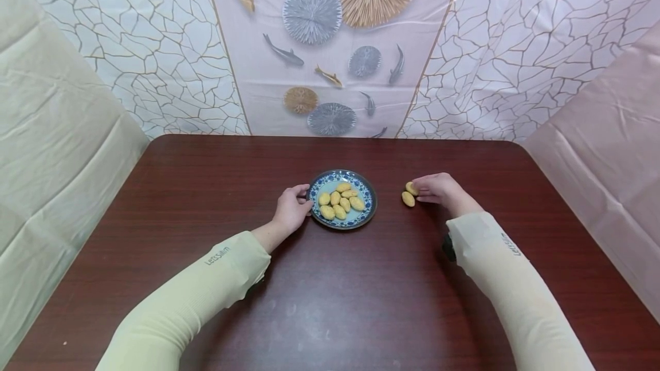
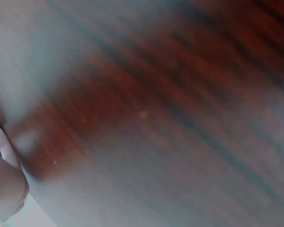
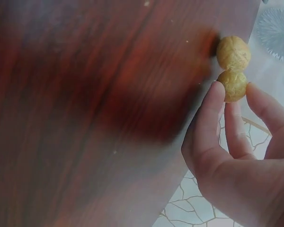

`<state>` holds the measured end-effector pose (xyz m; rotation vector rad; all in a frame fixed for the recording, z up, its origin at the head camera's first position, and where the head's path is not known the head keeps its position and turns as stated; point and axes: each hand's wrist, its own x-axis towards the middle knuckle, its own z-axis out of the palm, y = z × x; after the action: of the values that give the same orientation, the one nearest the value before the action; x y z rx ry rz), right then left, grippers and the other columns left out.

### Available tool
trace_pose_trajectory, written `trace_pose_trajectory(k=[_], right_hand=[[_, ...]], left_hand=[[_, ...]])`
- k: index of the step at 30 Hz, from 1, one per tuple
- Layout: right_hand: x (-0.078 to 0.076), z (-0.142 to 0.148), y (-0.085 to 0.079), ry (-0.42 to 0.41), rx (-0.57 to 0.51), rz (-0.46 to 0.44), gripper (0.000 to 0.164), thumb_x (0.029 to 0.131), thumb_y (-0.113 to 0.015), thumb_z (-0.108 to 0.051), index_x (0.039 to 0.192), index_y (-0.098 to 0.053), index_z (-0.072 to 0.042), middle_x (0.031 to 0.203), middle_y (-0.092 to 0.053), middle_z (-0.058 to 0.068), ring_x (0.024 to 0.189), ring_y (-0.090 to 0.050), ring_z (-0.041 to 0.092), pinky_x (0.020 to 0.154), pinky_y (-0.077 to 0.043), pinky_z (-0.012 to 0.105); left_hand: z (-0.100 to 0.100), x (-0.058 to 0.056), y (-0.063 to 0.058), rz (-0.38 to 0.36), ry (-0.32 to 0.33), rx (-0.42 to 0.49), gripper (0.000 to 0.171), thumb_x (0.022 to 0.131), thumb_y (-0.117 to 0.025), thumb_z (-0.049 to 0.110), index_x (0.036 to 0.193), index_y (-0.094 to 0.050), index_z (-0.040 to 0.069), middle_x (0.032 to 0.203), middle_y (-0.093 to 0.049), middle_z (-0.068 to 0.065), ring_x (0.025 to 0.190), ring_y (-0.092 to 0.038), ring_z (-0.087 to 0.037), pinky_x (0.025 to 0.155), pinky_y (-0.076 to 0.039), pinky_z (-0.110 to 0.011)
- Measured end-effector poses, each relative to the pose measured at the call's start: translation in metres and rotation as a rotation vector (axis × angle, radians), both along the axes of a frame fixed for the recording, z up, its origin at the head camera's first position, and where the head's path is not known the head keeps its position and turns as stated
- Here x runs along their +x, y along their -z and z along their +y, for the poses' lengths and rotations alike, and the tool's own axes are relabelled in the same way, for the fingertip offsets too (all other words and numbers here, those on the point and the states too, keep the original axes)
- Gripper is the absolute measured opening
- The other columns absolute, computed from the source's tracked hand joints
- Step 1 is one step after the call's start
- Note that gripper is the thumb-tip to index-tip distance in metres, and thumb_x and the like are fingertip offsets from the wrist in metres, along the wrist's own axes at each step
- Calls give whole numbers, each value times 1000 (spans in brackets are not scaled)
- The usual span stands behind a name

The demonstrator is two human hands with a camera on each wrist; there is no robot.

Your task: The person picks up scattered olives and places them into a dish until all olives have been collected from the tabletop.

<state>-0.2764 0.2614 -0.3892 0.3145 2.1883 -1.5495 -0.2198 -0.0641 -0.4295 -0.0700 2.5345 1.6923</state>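
In the head view, a round plate (image 1: 368, 194) with a blue floral rim bears several small yellow potatoes (image 1: 357, 203). At its left edge, my left hand (image 1: 293, 208) holds the rim between thumb and fingers. To the right of the plate, my right hand (image 1: 440, 190) pinches one small potato (image 1: 412, 188) by its sides. A second potato (image 1: 408, 199) lies on the table against it, nearer me. The right wrist view shows the pinched potato (image 3: 233, 86) between thumb and fingertips, touching the other one. Only part of my left hand (image 2: 7, 177) and a dark sliver of plate show in the left wrist view.
Everything stands on a dark red-brown wooden table (image 1: 319, 302). Behind its far edge hangs a patterned cloth (image 1: 330, 73) with fish and round motifs. Pale cloth walls (image 1: 593, 125) flank the table on both sides.
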Motion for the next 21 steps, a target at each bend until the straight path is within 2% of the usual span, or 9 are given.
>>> trace_pose_trajectory(k=[9,17,21], right_hand=[[-2,-8,-14,64,-89,-22,36,91,-55,-6,123,-50,7,69,-61,-8,67,-58,3,71,-59,19],[-6,-22,-20,62,-108,-24,39,91,-56,-9,126,-47,7,70,-61,-7,67,-59,5,71,-59,19],[-8,-31,-21,32,-83,-13,46,92,-56,-12,132,-43,9,72,-61,-8,70,-61,6,71,-58,17]], left_hand=[[1,0,0,7,-6,-3,43,89,-54,-3,131,-49,-3,119,-48,-22,100,-60,-30,69,-60,-26],[0,-1,1,7,-7,-4,43,89,-55,-3,132,-49,-3,120,-48,-22,101,-60,-30,70,-60,-26],[1,0,-1,12,-4,-8,43,89,-55,-3,132,-48,-4,121,-48,-23,100,-60,-31,70,-60,-26]])
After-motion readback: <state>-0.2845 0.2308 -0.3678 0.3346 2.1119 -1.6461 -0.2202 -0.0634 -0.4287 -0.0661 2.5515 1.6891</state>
